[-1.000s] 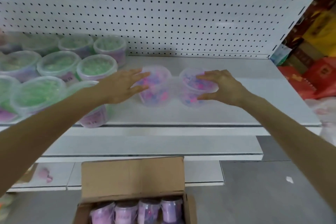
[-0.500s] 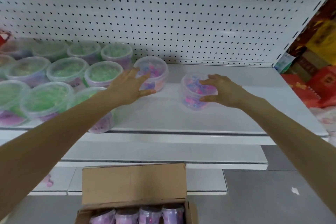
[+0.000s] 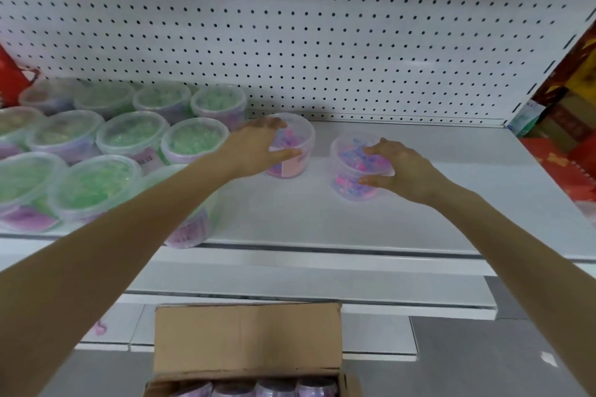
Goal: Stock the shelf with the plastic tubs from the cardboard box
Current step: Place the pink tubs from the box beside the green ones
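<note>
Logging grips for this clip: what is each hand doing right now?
Left hand: closed on the pink tub near the green tubs.
Right hand: closed on the other pink tub.

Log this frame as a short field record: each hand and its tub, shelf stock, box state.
left hand: left hand clasping the pink-and-blue tub next to the green tubs
right hand: right hand clasping the second pink-and-blue tub, apart from the first
shelf: white shelf, right part bare
stock: green tubs in rows at left
box: cardboard box open below, more tubs inside
</note>
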Demonstrator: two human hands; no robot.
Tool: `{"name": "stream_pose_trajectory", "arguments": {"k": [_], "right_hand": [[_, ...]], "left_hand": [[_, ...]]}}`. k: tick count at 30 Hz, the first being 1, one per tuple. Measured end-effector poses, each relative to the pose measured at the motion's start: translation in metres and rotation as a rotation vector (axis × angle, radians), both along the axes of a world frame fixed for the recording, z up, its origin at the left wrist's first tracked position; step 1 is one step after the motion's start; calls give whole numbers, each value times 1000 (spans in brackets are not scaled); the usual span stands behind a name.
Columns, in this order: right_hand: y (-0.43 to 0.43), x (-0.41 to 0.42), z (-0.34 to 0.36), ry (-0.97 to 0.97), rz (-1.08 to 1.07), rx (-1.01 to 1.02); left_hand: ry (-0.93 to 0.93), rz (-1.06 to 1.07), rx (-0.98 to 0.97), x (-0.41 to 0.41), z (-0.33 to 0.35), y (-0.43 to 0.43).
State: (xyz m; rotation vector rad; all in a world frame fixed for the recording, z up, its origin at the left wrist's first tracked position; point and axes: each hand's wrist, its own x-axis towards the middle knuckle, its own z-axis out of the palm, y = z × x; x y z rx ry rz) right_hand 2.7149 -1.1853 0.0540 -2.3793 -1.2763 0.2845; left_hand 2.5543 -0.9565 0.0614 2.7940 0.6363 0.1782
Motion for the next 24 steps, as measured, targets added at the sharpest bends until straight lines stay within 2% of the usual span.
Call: {"name": "stream_pose_trajectory", "arguments": {"k": [4,6,8,11,14,18,22,24], "right_hand": [[0,2,0,-3,-6,-3],[-1,3,-1,0,-12,0],[-1,3,-1,-8,-2,4],[-2,5,-3,10,11,9],[-2,7,-6,7,17,13],[-1,10,-8,-10,21,-6],[-1,25,-5,-26,69,-148],[-1,30,-1,-54,92,-196]], "left_hand": [[89,91,61,17,-7,-12],[55,88,115,21,-12,-11],[28,15,81,19,-12,-5],[191,-157,101,7,6,19],[297,-183,154,0,31,43],[189,-166,45,9,36,29],[261,-137,90,19,5,14],[241,-132,62,22,-3,20]]}}
